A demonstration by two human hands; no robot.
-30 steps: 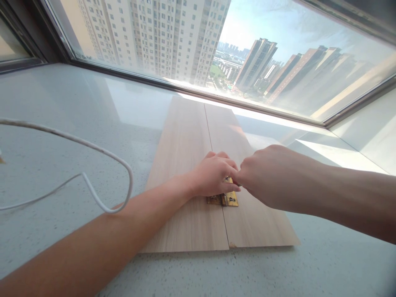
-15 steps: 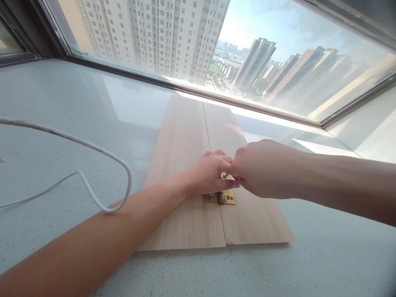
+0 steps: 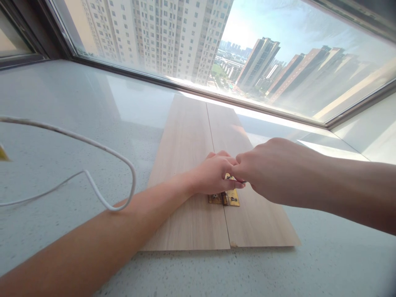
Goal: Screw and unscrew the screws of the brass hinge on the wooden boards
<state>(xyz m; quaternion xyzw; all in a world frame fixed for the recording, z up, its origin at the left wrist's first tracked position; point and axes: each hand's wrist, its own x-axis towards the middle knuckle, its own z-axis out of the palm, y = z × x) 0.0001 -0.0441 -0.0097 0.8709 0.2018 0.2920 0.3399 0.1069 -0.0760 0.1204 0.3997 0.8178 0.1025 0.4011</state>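
Two pale wood-grain boards (image 3: 185, 136) lie side by side, a narrow seam between them. A worn brass-coloured hinge (image 3: 234, 199) straddles the seam with screws in its plates; part of it is covered by my hands. My left hand (image 3: 215, 173) curls over the hinge, thumb and fingers closing toward my right fingertips; what they grip is hidden. My right hand (image 3: 272, 169) is closed, its fingers pressed together just above the hinge. A thin metal rod (image 3: 242, 181) shows at its fingertips, mostly hidden, so its kind cannot be made out.
A white cable (image 3: 123, 159) loops at the left and passes over my left forearm. A yellow piece (image 3: 3, 154) shows at the left edge. The boards rest on a speckled pale sill (image 3: 192, 272) beside a dark-framed window (image 3: 130, 74), with a wall at right.
The view has shifted slightly, moving the boards a little rightward. My right hand has turned at the wrist and moved slightly right, exposing more of the thin rod. My left hand stays over the hinge.
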